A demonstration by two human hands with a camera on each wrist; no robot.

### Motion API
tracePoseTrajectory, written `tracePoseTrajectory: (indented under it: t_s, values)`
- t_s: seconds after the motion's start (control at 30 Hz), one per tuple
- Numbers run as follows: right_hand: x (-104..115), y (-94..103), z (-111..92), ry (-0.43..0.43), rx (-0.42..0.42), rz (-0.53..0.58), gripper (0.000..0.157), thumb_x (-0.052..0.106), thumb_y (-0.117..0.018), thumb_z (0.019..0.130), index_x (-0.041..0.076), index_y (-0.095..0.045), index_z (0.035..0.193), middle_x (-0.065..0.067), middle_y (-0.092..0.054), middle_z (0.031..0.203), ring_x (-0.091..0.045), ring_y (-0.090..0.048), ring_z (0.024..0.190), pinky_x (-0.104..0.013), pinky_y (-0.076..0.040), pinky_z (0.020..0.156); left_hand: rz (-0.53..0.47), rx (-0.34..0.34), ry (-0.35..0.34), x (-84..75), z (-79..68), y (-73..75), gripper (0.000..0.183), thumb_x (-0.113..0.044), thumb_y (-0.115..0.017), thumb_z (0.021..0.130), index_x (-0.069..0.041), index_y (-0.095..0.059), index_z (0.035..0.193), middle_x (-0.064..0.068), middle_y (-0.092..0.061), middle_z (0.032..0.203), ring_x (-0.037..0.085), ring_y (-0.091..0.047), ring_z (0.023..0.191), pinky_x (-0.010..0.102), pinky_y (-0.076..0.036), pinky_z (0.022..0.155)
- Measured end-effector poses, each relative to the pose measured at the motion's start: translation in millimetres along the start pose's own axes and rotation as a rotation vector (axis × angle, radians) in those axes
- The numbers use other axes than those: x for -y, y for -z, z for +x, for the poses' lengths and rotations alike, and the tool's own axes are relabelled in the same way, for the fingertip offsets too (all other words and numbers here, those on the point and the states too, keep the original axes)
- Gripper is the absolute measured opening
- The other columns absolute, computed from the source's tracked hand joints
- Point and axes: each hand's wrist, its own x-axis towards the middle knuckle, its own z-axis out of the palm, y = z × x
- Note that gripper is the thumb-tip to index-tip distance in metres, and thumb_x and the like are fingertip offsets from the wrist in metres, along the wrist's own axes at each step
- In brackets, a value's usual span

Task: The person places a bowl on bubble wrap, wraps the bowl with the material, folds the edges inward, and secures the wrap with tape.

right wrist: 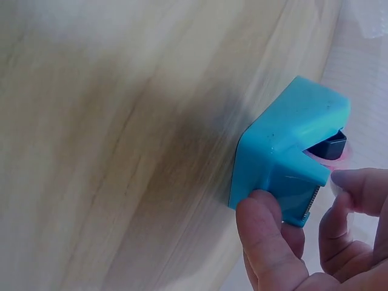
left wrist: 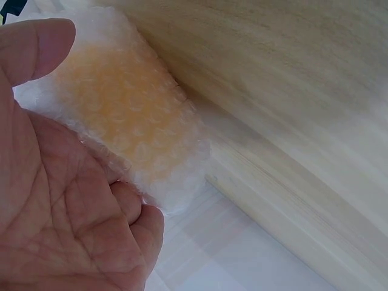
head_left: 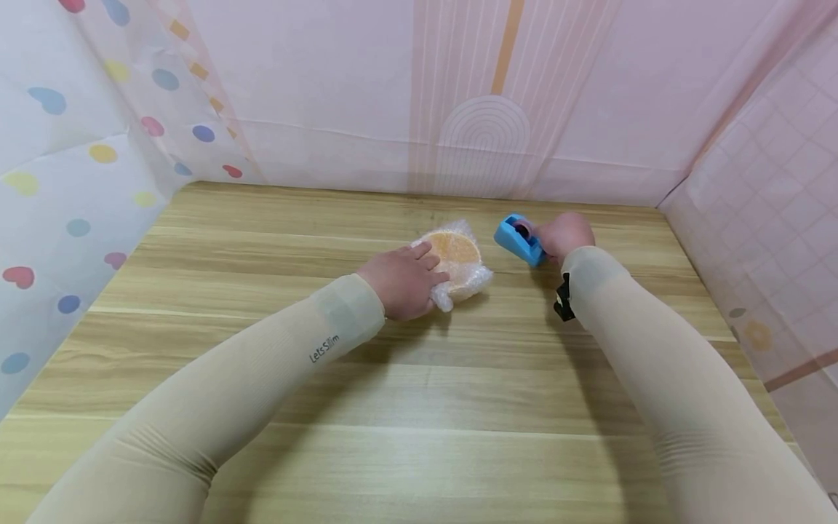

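Note:
An orange disc with a pale rim, wrapped in bubble wrap (head_left: 456,255), is on the wooden table. My left hand (head_left: 402,282) holds this bundle, its fingers spread over the upper face. In the left wrist view the thumb (left wrist: 45,48) lies along one side and some fingertips curl at the wrap's edge. To the right stands a blue tape dispenser (head_left: 517,240) with a pink roll of tape (right wrist: 336,159) and a toothed cutter. My right hand (head_left: 568,234) is at its cutter end. Thumb and a curled finger pinch near the tape; other fingers touch the dispenser's front.
The wood-grain table (head_left: 419,407) spreads beneath both arms. A pink patterned sheet (head_left: 327,87) hangs along the back edge. Dotted cloth (head_left: 72,189) borders the left, and a pink grid sheet (head_left: 772,160) the right. A black device (head_left: 564,298) sits at the right wrist.

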Motion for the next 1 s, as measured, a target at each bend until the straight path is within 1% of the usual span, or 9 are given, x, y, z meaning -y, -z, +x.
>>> tracePoseTrajectory:
  t_s: [0.07,0.13,0.2,0.27,0.33,0.43,0.6,0.8,1.0]
  values:
    - [-0.7,0.1,-0.2,0.004,-0.003,0.000,0.037,0.034,-0.056,0.105,0.001,-0.062,0.089,-0.002,-0.055,0.063,-0.018,-0.061,0.061,-0.025,-0.047,0.051,0.000,-0.004,0.000,-0.1,0.1,-0.1,0.060,-0.043,-0.044,0.110,-0.020,-0.038,0.165,0.010,-0.033,0.173,0.034,-0.015,0.165,0.046,-0.018,0.136]
    - [-1.3,0.5,-1.3,0.009,-0.009,-0.006,0.035,0.032,-0.055,0.105,0.003,-0.061,0.086,-0.003,-0.057,0.066,-0.018,-0.061,0.062,-0.024,-0.047,0.051,0.000,-0.006,0.000,-0.4,0.4,-0.1,0.060,-0.043,-0.043,0.110,-0.020,-0.038,0.165,0.010,-0.033,0.173,0.034,-0.016,0.165,0.046,-0.018,0.136]
    - [-1.8,1.4,-2.6,0.006,-0.006,0.009,0.034,0.031,-0.054,0.104,0.000,-0.063,0.092,-0.006,-0.060,0.075,-0.018,-0.062,0.067,-0.024,-0.049,0.053,0.003,-0.006,-0.001,-0.5,0.7,0.1,0.060,-0.043,-0.043,0.110,-0.020,-0.038,0.165,0.010,-0.033,0.173,0.034,-0.016,0.165,0.045,-0.018,0.136]
    - [-1.9,2.3,-4.5,-0.004,-0.003,0.042,0.034,0.029,-0.054,0.104,-0.003,-0.065,0.105,-0.010,-0.062,0.086,-0.019,-0.064,0.072,-0.022,-0.051,0.056,0.005,-0.005,-0.002,-0.7,0.7,0.3,0.060,-0.043,-0.043,0.110,-0.021,-0.038,0.165,0.010,-0.033,0.173,0.034,-0.016,0.165,0.045,-0.018,0.136]
    - [-1.9,3.3,-6.2,-0.015,0.003,0.077,0.038,0.027,-0.054,0.102,-0.006,-0.064,0.118,-0.012,-0.062,0.097,-0.019,-0.065,0.077,-0.021,-0.054,0.059,0.004,-0.005,-0.003,-0.8,0.7,0.5,0.060,-0.043,-0.043,0.110,-0.020,-0.038,0.165,0.010,-0.033,0.172,0.034,-0.016,0.165,0.045,-0.018,0.136]
    - [-1.8,4.8,-8.2,-0.023,0.013,0.106,0.043,0.025,-0.054,0.101,-0.008,-0.061,0.128,-0.015,-0.063,0.105,-0.019,-0.068,0.081,-0.021,-0.057,0.063,0.001,-0.007,-0.004,-0.8,0.6,0.6,0.060,-0.043,-0.043,0.110,-0.020,-0.038,0.165,0.010,-0.033,0.172,0.035,-0.017,0.164,0.046,-0.018,0.136]
    - [-3.5,7.4,-9.2,-0.020,0.027,0.142,0.047,0.024,-0.054,0.101,-0.010,-0.056,0.134,-0.018,-0.064,0.113,-0.018,-0.072,0.083,-0.023,-0.062,0.071,0.001,-0.012,-0.005,-0.6,0.7,-0.3,0.060,-0.043,-0.043,0.110,-0.020,-0.039,0.165,0.011,-0.034,0.172,0.035,-0.017,0.164,0.046,-0.019,0.135]
    - [-9.4,8.7,-8.2,-0.022,0.035,0.222,0.045,0.022,-0.054,0.100,-0.010,-0.056,0.132,-0.020,-0.065,0.119,-0.014,-0.074,0.082,-0.021,-0.063,0.073,0.004,-0.005,-0.005,-0.3,1.2,-0.9,0.060,-0.043,-0.044,0.110,-0.020,-0.038,0.165,0.011,-0.033,0.172,0.035,-0.017,0.164,0.047,-0.019,0.135]
    - [-15.6,7.1,-8.7,-0.031,0.050,0.315,0.047,0.022,-0.054,0.100,-0.008,-0.058,0.136,-0.019,-0.062,0.133,-0.022,-0.071,0.107,-0.029,-0.063,0.093,0.015,-0.011,-0.011,-0.1,1.0,-0.4,0.060,-0.042,-0.045,0.110,-0.019,-0.039,0.165,0.012,-0.035,0.172,0.036,-0.018,0.164,0.047,-0.019,0.135]
